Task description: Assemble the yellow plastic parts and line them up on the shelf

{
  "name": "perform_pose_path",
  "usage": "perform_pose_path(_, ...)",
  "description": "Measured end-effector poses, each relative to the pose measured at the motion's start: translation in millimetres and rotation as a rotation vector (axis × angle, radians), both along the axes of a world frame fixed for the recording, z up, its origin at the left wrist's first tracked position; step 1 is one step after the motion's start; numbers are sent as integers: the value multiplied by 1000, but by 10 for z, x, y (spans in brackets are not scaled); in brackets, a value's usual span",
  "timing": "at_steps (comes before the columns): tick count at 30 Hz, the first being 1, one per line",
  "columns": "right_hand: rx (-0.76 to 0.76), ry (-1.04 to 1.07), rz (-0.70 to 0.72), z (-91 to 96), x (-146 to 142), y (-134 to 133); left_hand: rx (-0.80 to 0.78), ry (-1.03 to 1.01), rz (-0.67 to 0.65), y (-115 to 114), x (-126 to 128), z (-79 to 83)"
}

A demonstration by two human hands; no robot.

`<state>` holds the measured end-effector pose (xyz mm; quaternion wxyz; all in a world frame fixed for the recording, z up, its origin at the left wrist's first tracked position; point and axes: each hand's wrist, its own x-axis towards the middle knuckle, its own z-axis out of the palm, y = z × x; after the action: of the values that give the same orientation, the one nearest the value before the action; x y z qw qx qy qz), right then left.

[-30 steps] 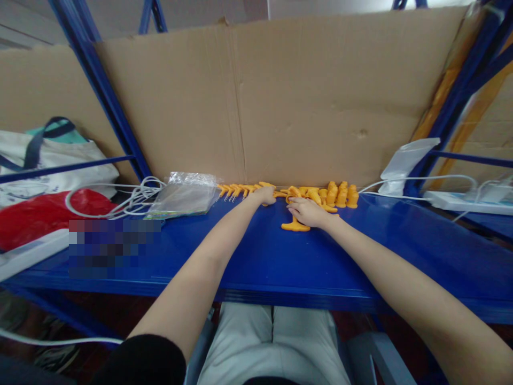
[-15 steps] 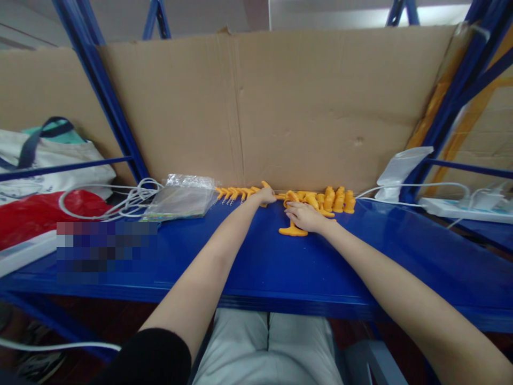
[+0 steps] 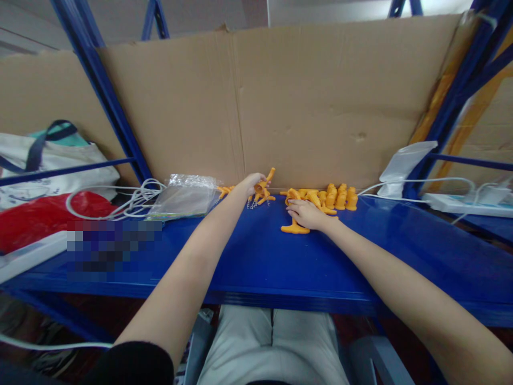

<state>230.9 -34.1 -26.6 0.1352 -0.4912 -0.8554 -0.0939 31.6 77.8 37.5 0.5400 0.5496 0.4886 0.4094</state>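
My left hand [image 3: 254, 183] is closed around an orange corkscrew [image 3: 271, 174], its handle tilted up toward the cardboard. Just below it lie more orange corkscrews [image 3: 265, 198] with metal spirals, and others [image 3: 224, 190] sit farther left, partly behind my forearm. My right hand [image 3: 306, 214] curls over an orange T-shaped piece [image 3: 295, 230] whose crossbar points toward me. The fingers hide much of that piece. Behind and beside this hand lies a cluster of orange handle-like parts [image 3: 310, 193], with several upright orange caps [image 3: 342, 198] to the right.
A blue shelf [image 3: 260, 262] carries everything, backed by a tall cardboard sheet [image 3: 300, 101]. Clear plastic bags [image 3: 182, 197], a coiled white cable [image 3: 144, 195] and a red bag [image 3: 52, 216] are on the left. A power strip [image 3: 468, 206] lies at the right.
My left hand has lifted slightly and shifted left, raising the corkscrew handle; more corkscrews beneath it show. My right hand stays on the T-shaped piece.
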Motion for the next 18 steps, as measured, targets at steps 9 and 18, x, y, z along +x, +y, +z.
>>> perform_pose_path(9,13,-15,11,-22,16,29,23,-219,183,-175,5,37)
perform_pose_path(18,-28,57,-32,13,-14,-35,70,-387,254,-566,-8,191)
